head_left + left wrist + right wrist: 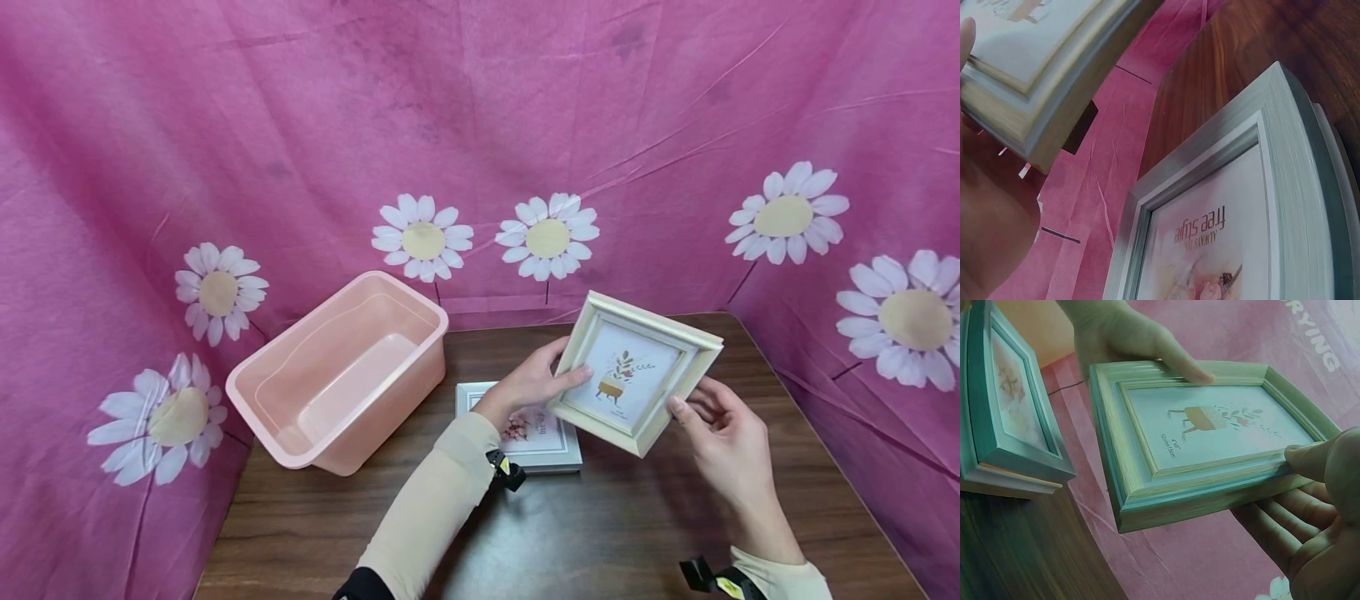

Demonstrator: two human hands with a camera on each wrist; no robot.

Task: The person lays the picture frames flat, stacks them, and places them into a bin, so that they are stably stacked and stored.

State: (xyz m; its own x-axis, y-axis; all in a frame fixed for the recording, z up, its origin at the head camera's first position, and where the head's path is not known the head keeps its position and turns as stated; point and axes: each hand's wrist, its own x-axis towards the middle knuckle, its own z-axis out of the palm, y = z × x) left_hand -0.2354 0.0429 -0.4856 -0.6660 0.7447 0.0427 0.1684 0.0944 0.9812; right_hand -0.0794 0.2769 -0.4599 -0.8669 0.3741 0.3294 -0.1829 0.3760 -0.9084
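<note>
Cream picture frame [636, 377] is being held up above the brown table [600, 533], its sides being pinched by the left hand [534, 377] and right hand [726, 437], and a steady hold is likely being needed for the next move.

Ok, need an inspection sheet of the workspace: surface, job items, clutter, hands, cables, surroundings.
Surface: dark wood-grain table
Job's things: cream frame held tilted above the table, botanical print facing up; white frame lying face up, on what looks like another frame; pink bin standing upright, left of the white frame
Clutter: nothing seen
Left hand: grips the cream frame's left edge, thumb on its front
Right hand: grips its right edge, thumb on the front, fingers beneath
Cables: nothing seen
Surroundings: pink cloth with white daisies, behind and at both sides
</note>
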